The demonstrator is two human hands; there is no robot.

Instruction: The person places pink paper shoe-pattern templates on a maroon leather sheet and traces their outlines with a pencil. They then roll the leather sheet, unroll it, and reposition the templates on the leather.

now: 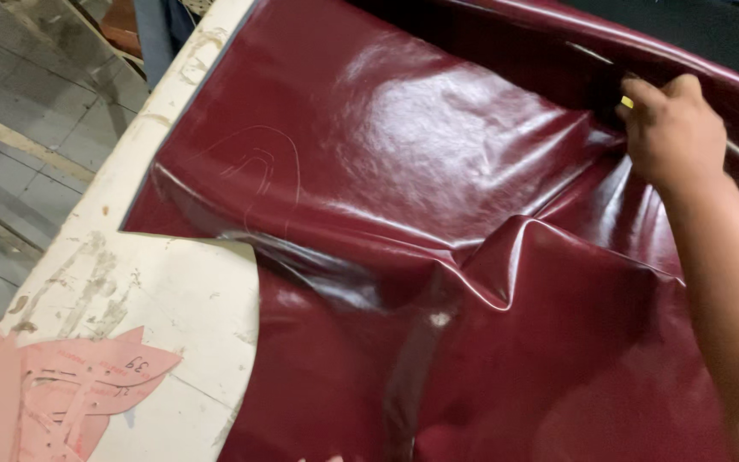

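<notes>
A large sheet of glossy dark red leather (pixel 438 171) lies spread and wrinkled over a worn white table (pixel 173 291). My right hand (pixel 673 128) reaches to the sheet's far right fold and grips the leather there, with a small yellow object (pixel 627 102) showing at the fingers. A faint traced outline of a curved shape (pixel 258 171) is drawn on the leather at the left. My left hand is barely visible as fingertips (pixel 322 459) at the bottom edge, so its state is unclear.
Several pink paper pattern pieces (pixel 53 385) lie stacked at the table's near left corner. Grey floor tiles (pixel 19 128) show beyond the table's left edge. Dark cloth (pixel 712 26) lies at the top right.
</notes>
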